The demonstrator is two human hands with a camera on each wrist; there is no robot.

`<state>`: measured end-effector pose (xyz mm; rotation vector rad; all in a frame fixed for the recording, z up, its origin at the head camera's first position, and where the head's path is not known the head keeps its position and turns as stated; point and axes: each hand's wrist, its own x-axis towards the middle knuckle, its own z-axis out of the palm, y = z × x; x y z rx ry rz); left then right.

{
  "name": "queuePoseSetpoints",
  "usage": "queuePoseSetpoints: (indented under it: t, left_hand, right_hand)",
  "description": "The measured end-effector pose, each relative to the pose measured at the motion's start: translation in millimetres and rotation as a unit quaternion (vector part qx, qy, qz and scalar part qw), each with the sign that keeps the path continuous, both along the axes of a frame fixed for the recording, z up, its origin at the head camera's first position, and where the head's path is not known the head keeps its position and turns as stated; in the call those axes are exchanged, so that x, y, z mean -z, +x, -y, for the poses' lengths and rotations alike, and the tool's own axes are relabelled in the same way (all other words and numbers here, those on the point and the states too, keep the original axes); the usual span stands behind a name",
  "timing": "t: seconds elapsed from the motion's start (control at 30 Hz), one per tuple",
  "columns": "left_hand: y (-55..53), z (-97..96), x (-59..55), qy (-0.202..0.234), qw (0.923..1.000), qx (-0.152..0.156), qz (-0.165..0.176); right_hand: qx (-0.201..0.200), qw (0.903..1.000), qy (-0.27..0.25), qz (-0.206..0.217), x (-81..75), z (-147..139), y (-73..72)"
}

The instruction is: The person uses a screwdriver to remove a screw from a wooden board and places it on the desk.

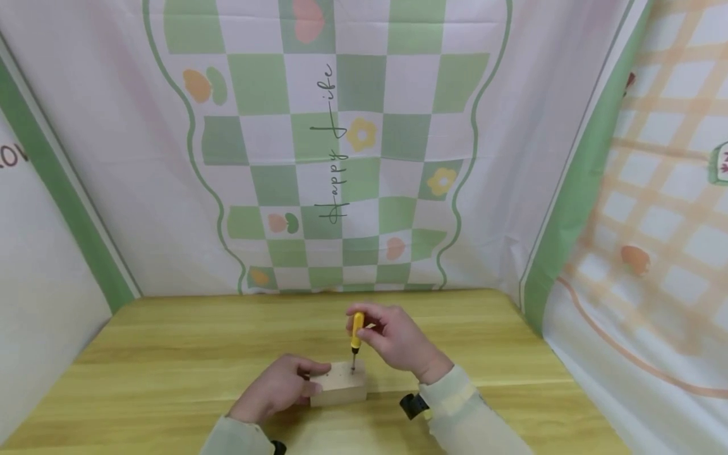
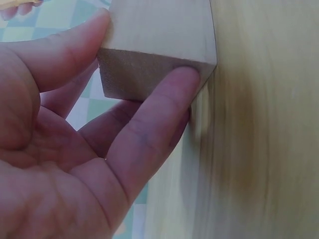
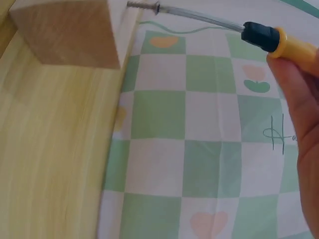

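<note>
A pale wooden block [image 1: 340,397] lies on the table, with a few small dark holes in its top. My left hand [image 1: 279,387] holds its left end; in the left wrist view the thumb is on one edge of the block [image 2: 162,27] and a fingertip presses its end face. My right hand [image 1: 398,339] grips the yellow handle of a screwdriver [image 1: 357,328], which stands nearly upright over the right part of the block. In the right wrist view, the screwdriver tip meets the head of a screw [image 3: 143,5], whose threaded shank sticks out of the block.
The wood-grain table [image 1: 188,341] extends around the block. Behind it hangs a green-and-white checked cloth [image 1: 364,183], with further printed cloths on the left and right sides. Dark bands [image 1: 413,405] sit at both wrists.
</note>
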<state>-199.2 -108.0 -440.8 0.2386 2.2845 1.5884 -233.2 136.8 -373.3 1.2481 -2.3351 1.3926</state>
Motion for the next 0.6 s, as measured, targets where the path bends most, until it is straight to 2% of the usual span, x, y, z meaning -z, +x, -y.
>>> queuePoseSetpoints:
  t: [0.1,0.17,0.27,0.33,0.4,0.47,0.6]
  left_hand:
    - [0.1,-0.7,-0.1,0.004,1.0,-0.004,0.004]
    - [0.3,-0.7,0.4,0.01,0.9999,-0.003,0.005]
    - [0.6,-0.4,0.0,0.016,0.9998,0.001,0.008]
    - [0.5,-0.4,-0.6,0.016,0.9998,0.001,0.009]
    - [0.6,-0.6,-1.4,0.013,0.9999,-0.001,0.008]
    - [0.5,-0.7,-1.6,0.005,1.0,-0.003,0.002]
    - [0.5,-1.0,-1.0,-0.008,0.9999,-0.003,-0.013]
  right_hand:
    - [0.055,0.9975,0.017,-0.04,1.5,4.0,5.0]
    - [0.115,0.9882,0.038,-0.094,2.4,9.1,10.7]
    - [0.215,0.9601,0.072,-0.163,2.5,18.4,20.6]
    - [0.276,0.9388,0.085,-0.188,2.1,24.6,26.6]
    - [0.318,0.925,0.084,-0.19,1.2,30.4,32.6]
    - [0.346,0.917,0.073,-0.185,0.3,35.5,37.2]
    - [0.369,0.9123,0.051,-0.17,-2.6,43.1,43.0]
